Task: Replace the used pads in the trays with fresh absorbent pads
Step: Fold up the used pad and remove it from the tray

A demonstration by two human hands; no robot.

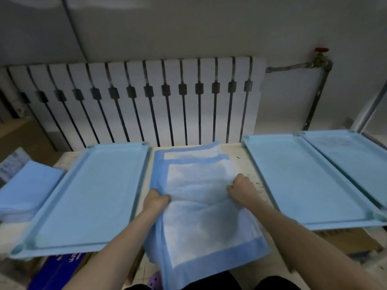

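Note:
A white absorbent pad with a blue border (201, 227) lies crumpled on the table between the trays, its near end hanging over the front edge. My left hand (156, 200) grips its left side and my right hand (240, 189) grips its right side. A second pad (192, 155) lies flat beneath it at the back. An empty light-blue tray (88, 193) sits to the left. Two more empty light-blue trays sit to the right, one (303, 181) near the pad and one (356, 155) at the far right. A stack of folded blue pads (27, 189) rests at the far left.
A white radiator (146, 101) stands against the wall behind the table. A pipe with a red valve (321, 51) runs at the upper right. Cardboard boxes (345, 241) and a blue box (60, 271) sit under the table's front edge. A purple shoe (155, 279) shows below.

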